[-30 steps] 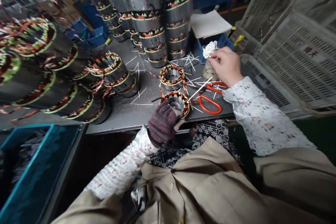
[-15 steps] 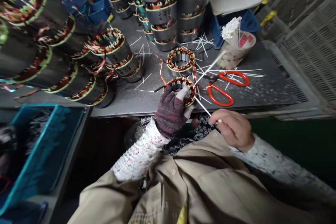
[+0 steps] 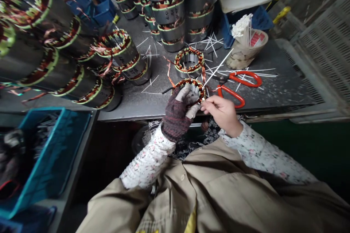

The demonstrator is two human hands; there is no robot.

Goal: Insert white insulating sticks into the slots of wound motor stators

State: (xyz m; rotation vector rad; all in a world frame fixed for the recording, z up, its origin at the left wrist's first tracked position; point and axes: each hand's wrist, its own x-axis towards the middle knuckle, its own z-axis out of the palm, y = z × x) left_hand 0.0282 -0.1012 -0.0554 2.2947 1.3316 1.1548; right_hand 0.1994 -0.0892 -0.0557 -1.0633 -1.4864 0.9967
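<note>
Near the table's front edge stands a motor stator [image 3: 201, 88] with a green-yellow rim and copper windings. My left hand [image 3: 180, 107], in a dark knitted glove with pale fingertip wraps, grips its near left side, with fingers over the bore. My right hand [image 3: 220, 111], bare, pinches a white cable tie at the stator's right front edge, beside my left thumb. A white cable tie strip [image 3: 218, 67] slants up and right from the rim; whether it is the pinched one is hidden. A second stator [image 3: 189, 62] stands directly behind, copper leads between them.
Red-handled scissors [image 3: 244, 79] lie at the right among loose white ties. Behind them stands a cup [image 3: 246, 52] of cable ties. Stacked stators [image 3: 171, 16] rise at the back, more stators [image 3: 95, 91] at the left. A teal bin [image 3: 68, 145] sits lower left, a plastic crate [image 3: 325, 51] right.
My right hand has moved left and up, from below the scissors to the stator's edge. My left fingers have shifted slightly over the bore, and the thumb shows more.
</note>
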